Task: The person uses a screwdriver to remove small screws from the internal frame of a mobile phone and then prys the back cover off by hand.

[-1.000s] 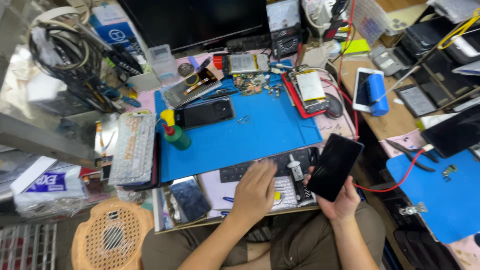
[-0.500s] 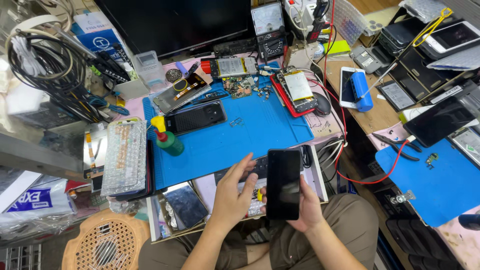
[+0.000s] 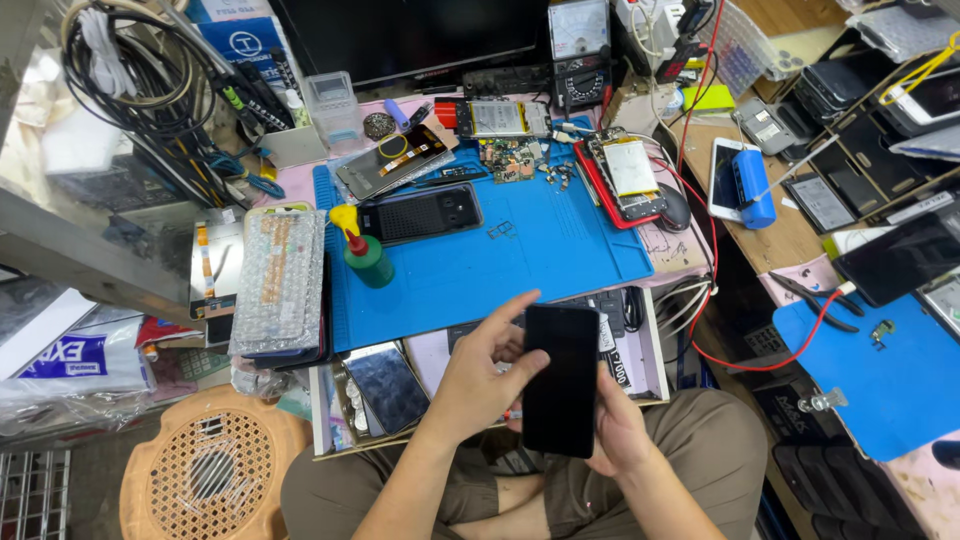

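The worktop (image 3: 690, 250) carries a blue mat (image 3: 520, 250). On the mat lie a black phone (image 3: 420, 214), face down, and a green bottle (image 3: 366, 258) with a yellow cap near its left edge. An opened red phone (image 3: 625, 178) rests at the mat's right edge, small parts (image 3: 510, 160) at the back. Left of the mat sits a bubble-wrapped pack (image 3: 278, 283). An open drawer (image 3: 400, 385) juts out below the front.

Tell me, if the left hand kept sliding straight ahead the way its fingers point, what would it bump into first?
The left hand points up and right, its fingertips already on the dark phone that the right hand holds. So it meets that phone at once; beyond it lies the blue mat, though depth is hard to judge.
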